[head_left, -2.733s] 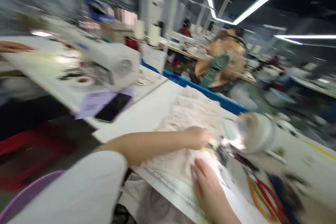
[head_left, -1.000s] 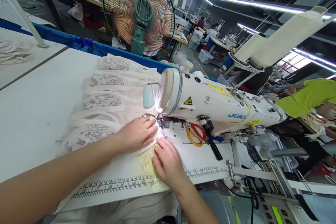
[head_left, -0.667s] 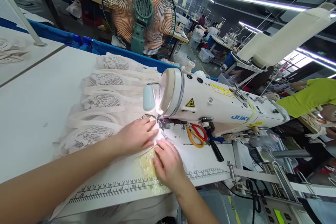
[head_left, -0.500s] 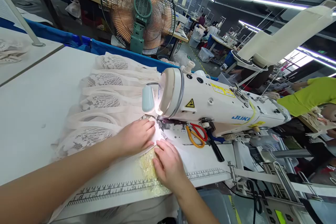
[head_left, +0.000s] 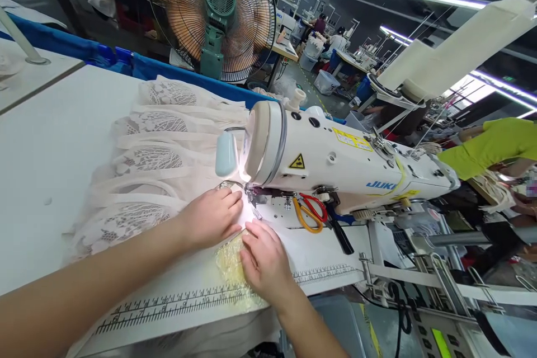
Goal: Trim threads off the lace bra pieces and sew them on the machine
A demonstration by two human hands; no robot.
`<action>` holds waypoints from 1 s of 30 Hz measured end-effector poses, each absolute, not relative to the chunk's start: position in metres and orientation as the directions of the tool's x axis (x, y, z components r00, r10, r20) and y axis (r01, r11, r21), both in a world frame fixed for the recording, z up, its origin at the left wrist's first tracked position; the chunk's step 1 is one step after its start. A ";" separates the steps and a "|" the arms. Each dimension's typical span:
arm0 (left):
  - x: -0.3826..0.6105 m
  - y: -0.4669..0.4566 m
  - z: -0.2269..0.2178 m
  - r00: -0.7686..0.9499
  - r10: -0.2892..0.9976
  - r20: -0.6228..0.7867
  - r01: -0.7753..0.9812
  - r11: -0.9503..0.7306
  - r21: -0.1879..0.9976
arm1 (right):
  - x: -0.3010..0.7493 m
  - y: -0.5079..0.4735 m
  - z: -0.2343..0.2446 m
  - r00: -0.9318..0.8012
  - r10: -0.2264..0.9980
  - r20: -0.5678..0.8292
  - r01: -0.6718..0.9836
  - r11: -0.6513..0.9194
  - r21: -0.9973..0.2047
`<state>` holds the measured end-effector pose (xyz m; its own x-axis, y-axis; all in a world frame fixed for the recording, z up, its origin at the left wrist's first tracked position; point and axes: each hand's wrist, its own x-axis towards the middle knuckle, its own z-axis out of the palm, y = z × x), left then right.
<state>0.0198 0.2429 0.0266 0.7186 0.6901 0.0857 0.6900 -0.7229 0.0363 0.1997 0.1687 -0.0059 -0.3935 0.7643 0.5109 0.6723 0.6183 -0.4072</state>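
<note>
A white sewing machine (head_left: 335, 154) stands in front of me, with its lamp lighting the needle area. Right beside the presser foot (head_left: 250, 194), my left hand (head_left: 212, 217) presses on pale fabric (head_left: 245, 216) with bent fingers. My right hand (head_left: 265, 260) is closer to me, its thumb and fingers drawn together at the fabric's near edge. Part of the cloth is hidden beneath both hands. Next to my right hand lies a yellowish patch of clear tape (head_left: 230, 263) on the table. Several lace-trimmed cream garment pieces (head_left: 155, 156) are spread out left of the machine.
Scissors with red and orange handles (head_left: 308, 213) lie under the machine arm, beside a black-handled tool (head_left: 342, 236). A printed ruler (head_left: 176, 305) runs along the table's front edge. Behind the table stands a large fan (head_left: 218, 3). A person in a lime top (head_left: 490, 145) is at right.
The whole view has shifted slightly, so the machine and table sit a little further left and higher. Both hands keep nearly the same place at the presser foot.
</note>
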 end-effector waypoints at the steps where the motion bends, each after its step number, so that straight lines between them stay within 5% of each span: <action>1: 0.020 0.243 0.026 0.719 0.689 0.092 0.690 -0.723 0.030 | 0.200 0.169 -0.006 -0.391 0.762 0.515 0.671 0.620 -0.407; 30: 0.021 0.250 0.029 0.718 0.695 0.045 0.694 -0.719 0.022 | 0.200 0.172 -0.004 -0.347 0.750 0.563 0.651 0.625 -0.430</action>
